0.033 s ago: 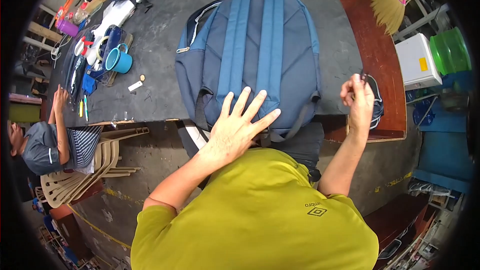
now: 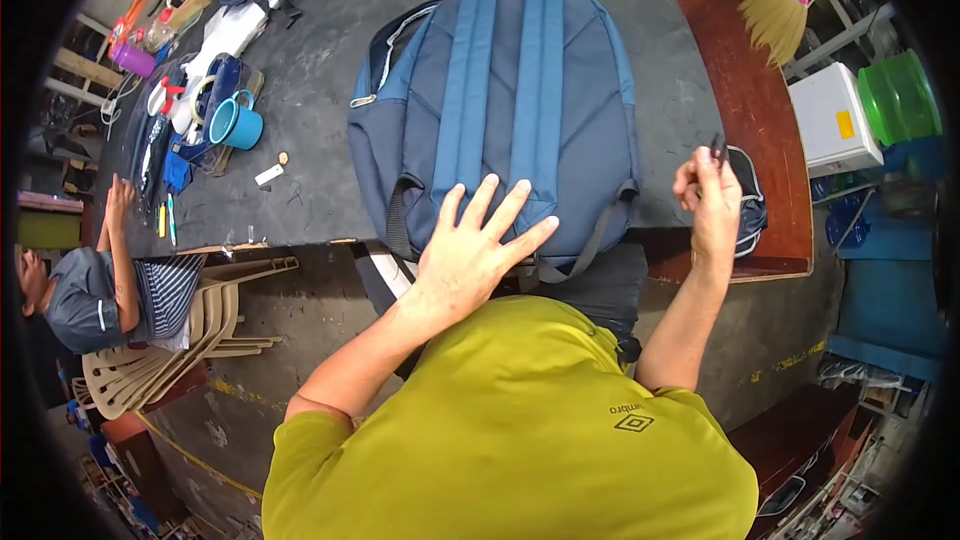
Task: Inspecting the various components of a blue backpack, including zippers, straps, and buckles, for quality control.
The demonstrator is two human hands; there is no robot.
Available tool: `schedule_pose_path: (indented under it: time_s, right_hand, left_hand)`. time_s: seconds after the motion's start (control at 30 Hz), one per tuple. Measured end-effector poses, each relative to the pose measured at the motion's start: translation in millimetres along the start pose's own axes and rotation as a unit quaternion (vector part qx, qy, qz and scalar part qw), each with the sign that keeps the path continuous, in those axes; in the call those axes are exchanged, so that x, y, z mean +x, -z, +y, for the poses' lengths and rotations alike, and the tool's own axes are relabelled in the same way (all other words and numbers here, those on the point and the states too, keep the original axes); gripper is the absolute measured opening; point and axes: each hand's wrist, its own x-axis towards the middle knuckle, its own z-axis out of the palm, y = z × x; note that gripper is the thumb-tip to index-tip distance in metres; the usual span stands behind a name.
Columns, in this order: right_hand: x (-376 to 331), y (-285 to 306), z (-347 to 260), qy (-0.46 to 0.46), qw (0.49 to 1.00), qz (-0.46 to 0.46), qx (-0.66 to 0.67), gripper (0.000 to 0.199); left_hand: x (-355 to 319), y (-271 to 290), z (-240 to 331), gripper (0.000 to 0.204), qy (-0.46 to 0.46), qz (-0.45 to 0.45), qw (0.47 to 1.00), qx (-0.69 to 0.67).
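A blue and navy backpack [image 2: 503, 130] lies on the dark table with its two padded shoulder straps facing up and its top loop away from me. My left hand [image 2: 466, 251] rests flat on the lower end of the straps, fingers spread. To the right of the backpack, my right hand [image 2: 712, 198] is raised, its fingers pinched on a small dark slim tool [image 2: 719, 146]; its exact kind is too small to make out. The side pocket zipper [image 2: 363, 101] with a silver pull shows at the backpack's left edge.
At the left are a blue mug [image 2: 237, 123], tape rolls and pens. A co-worker [image 2: 85, 290] sits beside stacked beige chairs [image 2: 170, 360]. A dark bag [image 2: 748, 205] lies in the reddish wooden trough [image 2: 783, 190] at the right, near a straw broom [image 2: 775, 15].
My right hand has turned slightly, and more of the dark tool shows above its fingers. The left hand stays on the backpack.
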Motion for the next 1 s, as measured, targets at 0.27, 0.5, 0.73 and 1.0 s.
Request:
schedule_pose_path:
  time_s: [0.27, 0.5, 0.73, 1.0]
  right_hand:
    - [-4.4, -3.5, 3.3, 0.030, 0.999, 0.017, 0.039, 0.028]
    - [-10.3, 6.8, 10.5, 0.059, 0.994, 0.040, 0.078, 0.025]
    - [-8.5, 0.4, 16.1, 0.043, 0.998, 0.003, 0.044, 0.023]
    - [-21.9, -67.1, 12.9, 0.122, 0.990, -0.069, -0.018, 0.013]
  left_hand:
    - [63.1, 36.4, -60.7, 0.053, 0.143, 0.297, 0.852, -0.406]
    - [83.1, 72.3, -90.9, 0.039, 0.143, 0.403, 0.426, -0.797]
    - [29.7, -43.4, -107.5, 0.040, 0.102, 0.236, 0.343, -0.903]
    - [-48.7, 23.6, -39.1, 0.034, 0.177, -0.245, 0.729, -0.614]
